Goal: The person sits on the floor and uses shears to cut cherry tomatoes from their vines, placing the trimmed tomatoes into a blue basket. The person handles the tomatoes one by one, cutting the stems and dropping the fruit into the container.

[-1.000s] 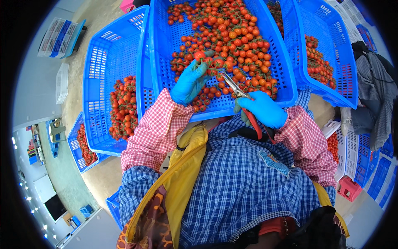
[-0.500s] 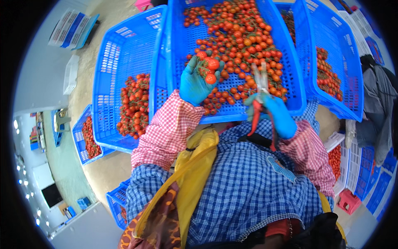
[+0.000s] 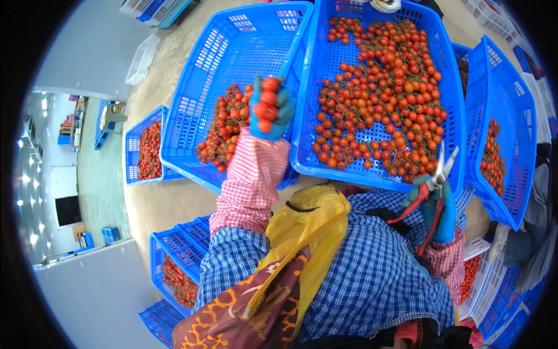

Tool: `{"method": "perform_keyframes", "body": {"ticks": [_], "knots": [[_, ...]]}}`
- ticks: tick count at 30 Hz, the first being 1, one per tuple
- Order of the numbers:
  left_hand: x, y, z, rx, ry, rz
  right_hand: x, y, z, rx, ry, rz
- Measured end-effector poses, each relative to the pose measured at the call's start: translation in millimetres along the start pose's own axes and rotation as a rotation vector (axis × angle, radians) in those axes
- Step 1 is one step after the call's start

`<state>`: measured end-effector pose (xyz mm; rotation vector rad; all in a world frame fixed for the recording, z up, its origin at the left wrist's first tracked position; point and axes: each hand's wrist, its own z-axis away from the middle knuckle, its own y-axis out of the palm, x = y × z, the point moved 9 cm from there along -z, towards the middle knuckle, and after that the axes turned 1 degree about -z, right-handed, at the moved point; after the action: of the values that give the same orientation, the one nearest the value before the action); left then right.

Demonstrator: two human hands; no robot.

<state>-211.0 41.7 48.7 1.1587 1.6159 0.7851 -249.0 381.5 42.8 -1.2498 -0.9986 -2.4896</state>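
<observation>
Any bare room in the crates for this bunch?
Left crate: the far part of its bottom, beyond its tomatoes. Middle crate: a narrower strip between its left wall and its tomatoes. Crowded: middle crate's center and right, and left crate's near part, beside the left hand.

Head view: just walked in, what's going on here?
A person in blue gloves is handling small red tomatoes. The left hand holds a small tomato bunch over the left blue crate, next to the pile lying in it. The right hand holds red-handled snips, blades apart, at the near right corner of the middle blue crate, where many more tomatoes lie.
</observation>
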Motion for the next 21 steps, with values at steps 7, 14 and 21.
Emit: {"method": "perform_keyframes", "body": {"ticks": [7, 14, 21], "knots": [[-182, -163, 78, -1.183, 0.052, -1.047, -9, -48, 28, -0.198, -0.078, -0.078], [-180, -303, 37, -1.064, -0.761, -2.348, -12, -90, 65, -0.283, -0.159, -0.213], [-80, -82, -102, -0.56, 0.124, -2.044, -22, -116, 75, -0.346, -0.135, -0.28]]}}
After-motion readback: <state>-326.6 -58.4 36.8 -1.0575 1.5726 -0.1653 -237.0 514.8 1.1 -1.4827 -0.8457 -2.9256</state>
